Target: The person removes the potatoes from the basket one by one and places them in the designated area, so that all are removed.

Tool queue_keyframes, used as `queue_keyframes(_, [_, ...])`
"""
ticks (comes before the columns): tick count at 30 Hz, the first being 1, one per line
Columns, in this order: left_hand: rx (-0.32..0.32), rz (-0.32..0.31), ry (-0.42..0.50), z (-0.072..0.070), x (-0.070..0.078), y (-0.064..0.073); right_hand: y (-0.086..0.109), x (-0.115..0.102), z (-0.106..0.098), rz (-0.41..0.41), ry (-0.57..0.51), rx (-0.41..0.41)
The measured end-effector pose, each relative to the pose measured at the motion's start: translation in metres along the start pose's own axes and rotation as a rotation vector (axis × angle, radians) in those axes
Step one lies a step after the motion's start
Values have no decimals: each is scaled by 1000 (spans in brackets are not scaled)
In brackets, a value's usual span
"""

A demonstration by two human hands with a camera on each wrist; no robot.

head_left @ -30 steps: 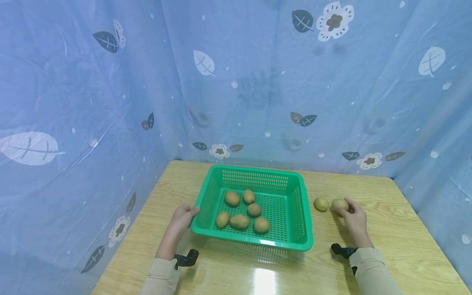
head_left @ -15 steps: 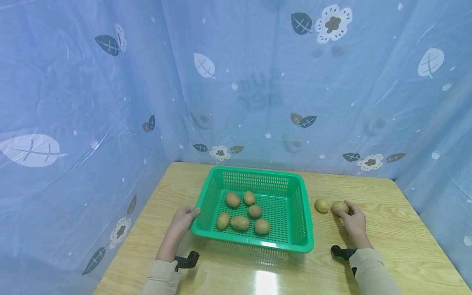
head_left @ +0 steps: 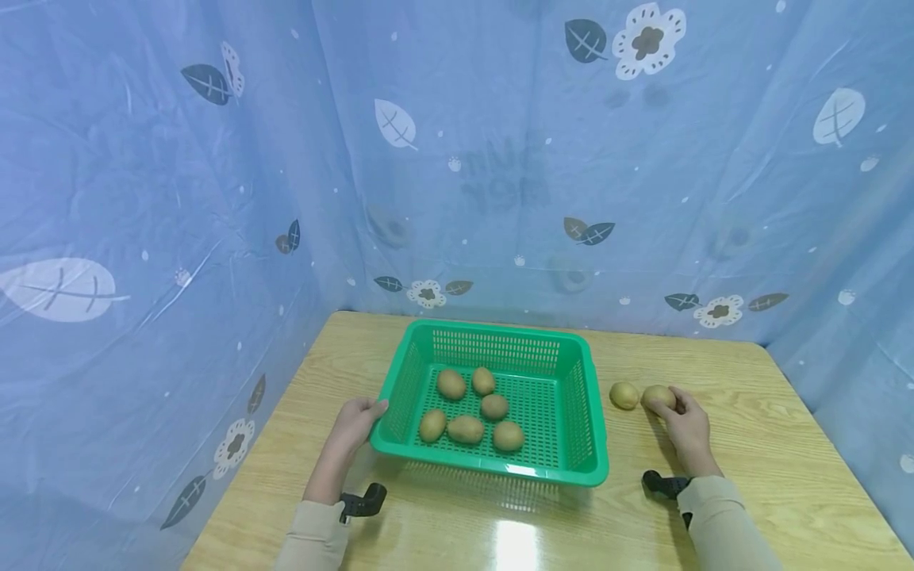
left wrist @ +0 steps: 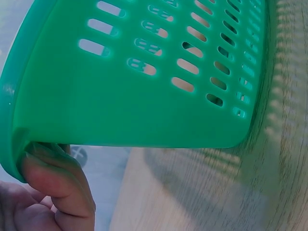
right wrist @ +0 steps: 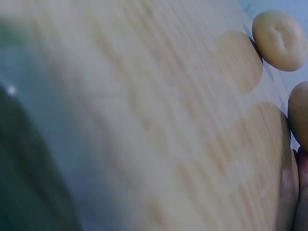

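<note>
A green plastic basket [head_left: 496,349] stands on the wooden table with several potatoes [head_left: 465,429] on its slotted floor. My left hand [head_left: 351,424] grips the basket's left rim near the front corner, thumb on top. In the left wrist view, the curled fingers [left wrist: 62,180] show under that rim, against the outside of the basket wall [left wrist: 120,110]. To the right of the basket, my right hand [head_left: 689,428] holds a potato [head_left: 657,396] between thumb and fingers, low at the tabletop. Another potato [head_left: 624,395] lies just left of it, between it and the basket.
The wooden table [head_left: 771,444] reaches back to a blue patterned curtain [head_left: 493,159], which also hangs along the left and right sides. A black camera mount sits on each wrist, the left mount [head_left: 364,501] close to the basket's front left corner.
Both hands, the basket and the potatoes hold their places across the frames. Only a slight shift of the whole head view shows.
</note>
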State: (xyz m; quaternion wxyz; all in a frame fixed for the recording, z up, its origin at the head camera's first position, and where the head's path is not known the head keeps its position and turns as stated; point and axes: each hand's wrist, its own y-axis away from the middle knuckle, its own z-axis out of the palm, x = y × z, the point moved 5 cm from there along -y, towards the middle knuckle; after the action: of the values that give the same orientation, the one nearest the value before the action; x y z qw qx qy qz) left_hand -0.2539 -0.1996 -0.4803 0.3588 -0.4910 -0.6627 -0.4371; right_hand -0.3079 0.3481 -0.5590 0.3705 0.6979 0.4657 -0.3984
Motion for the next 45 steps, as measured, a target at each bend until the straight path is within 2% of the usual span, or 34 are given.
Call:
queue_keyframes(21, [7, 0, 2, 0, 0, 0, 3, -1, -3, 7, 10, -5])
queue_keyframes(30, [3, -11, 6, -1, 0, -1, 3, -2, -4, 6, -20, -8])
queue_keyframes(45, [1, -3, 5, -1, 1, 0, 6, 1, -6, 25, -94, 76])
